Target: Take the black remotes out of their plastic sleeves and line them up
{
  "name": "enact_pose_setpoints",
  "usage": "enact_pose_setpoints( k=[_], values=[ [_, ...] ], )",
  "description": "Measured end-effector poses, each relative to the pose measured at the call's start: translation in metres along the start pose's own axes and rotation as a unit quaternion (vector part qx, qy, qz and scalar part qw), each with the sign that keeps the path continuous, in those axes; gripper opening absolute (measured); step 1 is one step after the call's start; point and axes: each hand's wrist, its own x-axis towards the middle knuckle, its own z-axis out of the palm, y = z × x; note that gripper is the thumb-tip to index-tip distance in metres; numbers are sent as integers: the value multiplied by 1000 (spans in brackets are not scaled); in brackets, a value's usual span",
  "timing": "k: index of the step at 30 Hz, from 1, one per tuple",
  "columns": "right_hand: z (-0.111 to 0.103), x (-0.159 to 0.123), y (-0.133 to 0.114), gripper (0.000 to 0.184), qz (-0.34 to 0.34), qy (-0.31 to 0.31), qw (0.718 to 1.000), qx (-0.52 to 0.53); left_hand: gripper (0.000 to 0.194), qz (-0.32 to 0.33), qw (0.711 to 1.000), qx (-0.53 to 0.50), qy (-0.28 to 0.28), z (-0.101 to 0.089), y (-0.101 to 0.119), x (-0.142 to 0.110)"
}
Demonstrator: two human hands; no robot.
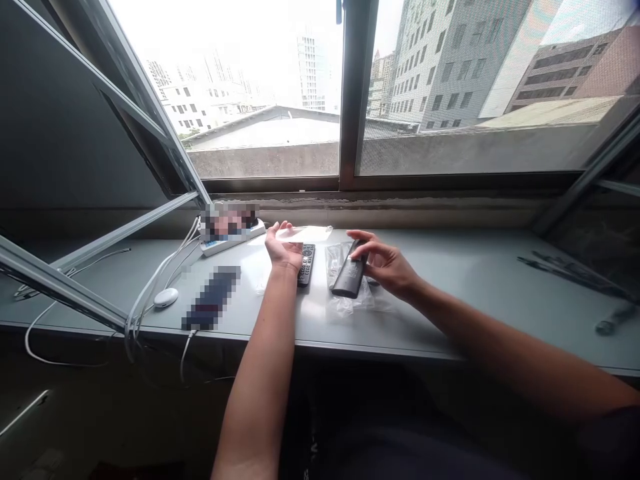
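Desk (480, 300): two remotes (349, 277), one in right grip (387, 263); one translucent sheet (311, 234) in left grip (283, 252).

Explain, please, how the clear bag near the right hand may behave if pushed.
The bag is likely floppy, as it lies crumpled. It seems light, since it looks thin and see-through. It may slide, as the table looks smooth.

2 black remotes (349, 280), white cables (131, 325), pale grey-green tabletop (480, 267).

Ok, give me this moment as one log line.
left hand: holding whitish film | right hand: gripping black remote | desk: second remote, partly hidden; crumpled clear plastic
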Motion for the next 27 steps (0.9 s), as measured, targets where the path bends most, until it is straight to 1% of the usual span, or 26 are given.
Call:
enact_pose_setpoints(
  k=[3,5,8,11,13,16,18,20,22,23,25,27],
  values=[
    [2,-1,1,19,5,-24,999,23,15,-2,1000,-1,0,0,0,0],
    [5,-2,2,22,-7,-34,999,31,16,-2,1000,2,-1,0,0,1],
    [8,-6,4,27,-56,-45,997,20,17,0,1000,5,-3,-1,-1,1],
    [10,-10,4,36,-128,-40,990,-54,17,0,1000,6,-6,-1,-1,1],
    [9,-11,3,46,-178,-18,976,-126,17,-1,1000,6,-7,-1,0,1],
    [6,-9,-1,56,-254,17,943,-212,17,-1,1000,8,-8,-1,0,-1],
    [3,-7,-3,60,-299,31,923,-241,17,-1,1000,8,-8,-1,0,-1],
    [1,-5,-5,61,-329,44,910,-247,17,-2,1000,6,-10,-1,-1,0],
    [2,-5,-6,57,-326,60,915,-231,17,-4,1000,3,-11,-1,-1,0],
    [2,-5,-6,52,-309,67,924,-213,17,-6,1000,2,-11,-1,0,0],
    [5,-5,-6,40,-243,79,954,-158,19,-7,1000,1,-11,-1,0,0],
    [7,-5,-5,32,-143,94,981,-90,22,-7,1000,-2,-16,0,1,-2]
  ],
)
